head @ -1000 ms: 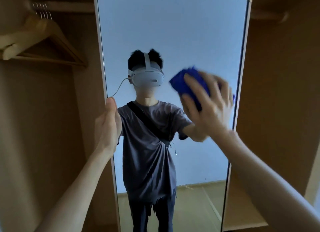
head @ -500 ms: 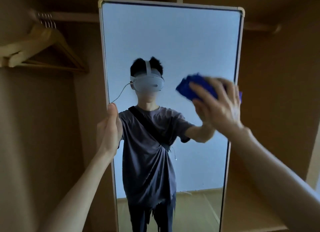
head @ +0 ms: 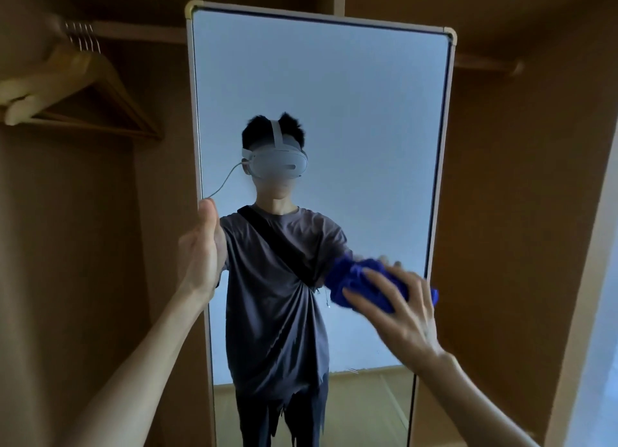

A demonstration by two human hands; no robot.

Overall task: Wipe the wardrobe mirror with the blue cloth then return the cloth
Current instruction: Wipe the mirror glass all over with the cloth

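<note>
The tall wardrobe mirror stands upright in a pale frame at the centre of the head view, reflecting a person in a grey T-shirt with a headset. My right hand presses the bunched blue cloth flat against the glass near the mirror's right edge, at about mid height. The fingers are spread over the cloth. My left hand grips the mirror's left frame edge, thumb up, at roughly the same height.
The mirror sits inside a brown wooden wardrobe. Several wooden hangers hang from a rail at the upper left. A wardrobe side panel rises close on the right, with a pale door edge beyond it.
My right hand has slid the blue cloth downward along the right side of the glass, from head height to chest height. My left hand still holds the left frame edge.
</note>
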